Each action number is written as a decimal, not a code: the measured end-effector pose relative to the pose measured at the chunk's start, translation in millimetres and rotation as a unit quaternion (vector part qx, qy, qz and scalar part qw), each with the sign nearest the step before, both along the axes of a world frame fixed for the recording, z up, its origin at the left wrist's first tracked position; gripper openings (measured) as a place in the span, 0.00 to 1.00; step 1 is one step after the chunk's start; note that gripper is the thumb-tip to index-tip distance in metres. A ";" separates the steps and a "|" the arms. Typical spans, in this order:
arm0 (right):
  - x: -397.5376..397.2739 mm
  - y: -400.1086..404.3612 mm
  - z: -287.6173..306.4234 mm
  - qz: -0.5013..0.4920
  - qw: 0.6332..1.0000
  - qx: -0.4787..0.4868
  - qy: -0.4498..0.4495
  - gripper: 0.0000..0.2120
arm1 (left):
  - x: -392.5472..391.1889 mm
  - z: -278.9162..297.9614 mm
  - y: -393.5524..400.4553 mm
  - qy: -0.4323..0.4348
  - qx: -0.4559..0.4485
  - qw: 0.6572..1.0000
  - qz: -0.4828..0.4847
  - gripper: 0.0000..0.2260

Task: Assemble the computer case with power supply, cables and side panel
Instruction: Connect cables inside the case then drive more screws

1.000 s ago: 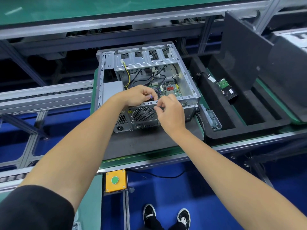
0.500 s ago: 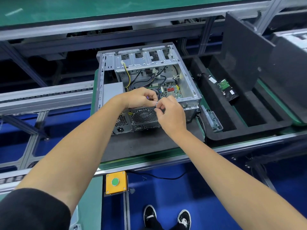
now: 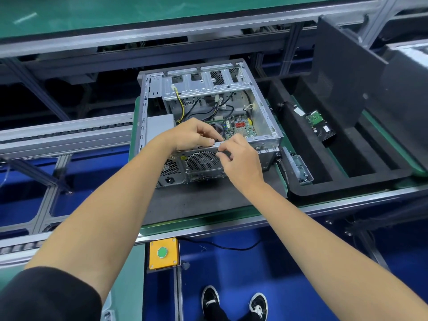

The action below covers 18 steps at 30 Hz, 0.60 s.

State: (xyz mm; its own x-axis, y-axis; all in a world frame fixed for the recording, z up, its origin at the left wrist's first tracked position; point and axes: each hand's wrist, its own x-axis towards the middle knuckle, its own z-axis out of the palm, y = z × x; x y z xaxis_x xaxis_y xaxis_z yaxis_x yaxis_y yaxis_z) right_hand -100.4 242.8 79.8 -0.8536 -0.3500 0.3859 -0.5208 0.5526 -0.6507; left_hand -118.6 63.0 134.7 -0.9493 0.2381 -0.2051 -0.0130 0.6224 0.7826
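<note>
The open metal computer case (image 3: 264, 117) lies on a dark mat, its rear fan grille (image 3: 201, 161) towards me. Inside are the grey power supply (image 3: 159, 122), the motherboard (image 3: 243, 127) and loose black and yellow cables (image 3: 179, 105). My left hand (image 3: 192, 135) curls over the top rear rail of the case, thumb on its edge. Touching it, my right hand (image 3: 240, 158) pinches a small dark part at the same rail; what it is I cannot make out. The black side panel (image 3: 342, 77) stands upright at the right.
A black foam tray (image 3: 347, 181) right of the case holds a hard drive (image 3: 318, 122) and a small metal box with screws (image 3: 297, 167). A yellow box with a green button (image 3: 164, 252) sits on the near conveyor rail. Roller tracks (image 3: 64, 135) run to the left.
Both hands stay at the case's rear rail. The fingers of my right hand have shifted slightly along it; nothing else has moved.
</note>
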 end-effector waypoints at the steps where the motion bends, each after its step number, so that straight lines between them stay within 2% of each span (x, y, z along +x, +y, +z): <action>1: 1.1 0.6 -1.2 0.002 1.000 0.001 0.014 0.03 | 0.1 0.0 0.2 -0.005 0.001 1.000 0.006 0.10; 8: 1.9 2.7 -3.6 0.012 0.998 -0.014 0.060 0.02 | -2.7 -1.9 -0.7 -0.030 0.002 0.999 0.034 0.12; 18: 7.6 7.8 -8.3 0.011 0.999 -0.036 0.033 0.01 | -5.7 -1.8 2.1 -0.022 -0.024 0.998 0.054 0.12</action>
